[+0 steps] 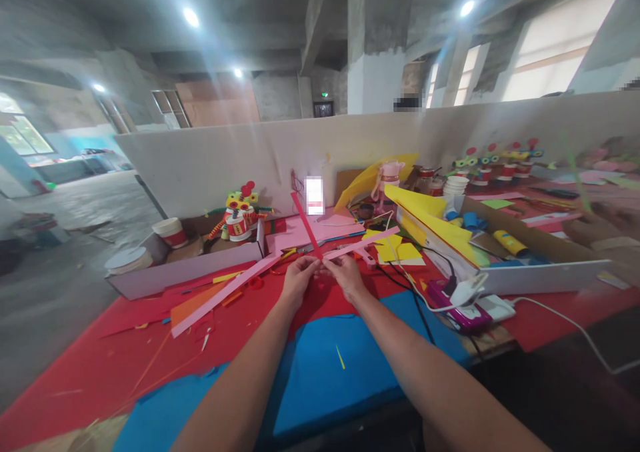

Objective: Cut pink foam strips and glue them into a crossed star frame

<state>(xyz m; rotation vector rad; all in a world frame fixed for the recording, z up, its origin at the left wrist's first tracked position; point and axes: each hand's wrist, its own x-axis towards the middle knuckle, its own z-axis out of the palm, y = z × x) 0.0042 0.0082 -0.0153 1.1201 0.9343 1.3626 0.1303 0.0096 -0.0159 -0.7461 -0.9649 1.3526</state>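
Observation:
Over the middle of the table, my left hand [299, 280] and my right hand [346, 276] meet with fingertips pinched together. A narrow red paper strip [307, 224] slants up and leftward from between the fingertips. From the same spot a pink paper strip [367, 241] runs out to the right. Both strips seem to cross at my fingers, though the fingers cover the exact joint. Another long pink strip [225, 295] lies left of my left hand across an orange paper piece [193, 309]. Pink paper sheets [305, 231] lie just beyond the hands.
A paper-cup robot figure [239, 220] stands in the left box [187, 267]. To the right are yellow paper sheets [430, 215], a box of coloured rolls [545, 275], and a purple power strip [457, 309] with trailing cables. Blue cloth [345, 379] covers the near edge.

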